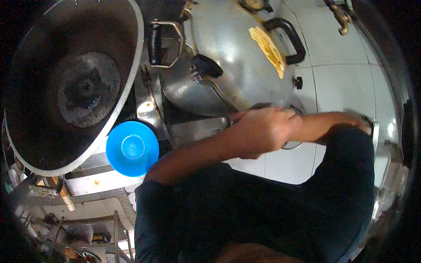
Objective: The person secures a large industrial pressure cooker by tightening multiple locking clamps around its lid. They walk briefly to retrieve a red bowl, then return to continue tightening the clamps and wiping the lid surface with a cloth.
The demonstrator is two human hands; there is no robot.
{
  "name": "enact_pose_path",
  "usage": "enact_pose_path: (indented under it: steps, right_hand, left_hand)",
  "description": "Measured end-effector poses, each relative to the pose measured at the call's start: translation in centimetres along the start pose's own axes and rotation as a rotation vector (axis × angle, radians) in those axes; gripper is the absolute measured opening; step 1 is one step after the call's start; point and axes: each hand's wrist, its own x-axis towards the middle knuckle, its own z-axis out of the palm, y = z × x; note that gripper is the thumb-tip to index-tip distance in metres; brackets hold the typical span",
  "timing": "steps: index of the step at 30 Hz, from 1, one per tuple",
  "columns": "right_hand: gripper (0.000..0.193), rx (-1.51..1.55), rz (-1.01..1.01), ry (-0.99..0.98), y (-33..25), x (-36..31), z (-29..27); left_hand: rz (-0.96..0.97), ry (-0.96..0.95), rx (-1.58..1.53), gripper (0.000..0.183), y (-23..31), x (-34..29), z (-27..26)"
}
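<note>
My left hand is closed in a fist in front of the lower edge of a large silver pressure cooker. Whatever it grips, if anything, is hidden. My right forearm reaches in from the right, and its hand is mostly covered by the left one, so its fingers do not show. The cooker has black side handles, a gauge on top and a yellowish, torn-looking patch on its surface. A metal lever with a black end slants down toward my hands. Behind them, a round pale metal thing is partly visible.
A huge dark pot with a pale rim fills the left. Below it sits a blue plastic bowl, near a long-handled fork on the metal stove top. White tiles and a brass tap lie to the right. A metal rack stands lower left.
</note>
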Motion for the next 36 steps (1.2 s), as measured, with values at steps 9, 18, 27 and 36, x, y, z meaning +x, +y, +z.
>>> enact_pose_path:
  steps: [9,18,27,36]
  right_hand:
    - [0.028,-0.013,0.090,0.058,-1.1,0.0,1.0]
    - [0.030,-0.118,0.635,0.549,-3.4,-2.4,1.5]
    - [0.048,-0.004,0.786,1.023,-6.3,-3.9,-0.5]
    - [0.031,0.757,1.167,1.703,-9.3,-8.8,6.6]
  left_hand:
    - [-0.023,0.071,-0.089,0.027,0.2,0.6,1.7]
    - [-0.408,0.831,-1.009,0.036,-0.2,-2.2,-2.6]
    - [-0.705,0.532,-1.195,0.072,4.1,-0.2,-1.5]
    - [-1.136,0.635,-0.375,0.034,5.1,-8.0,2.1]
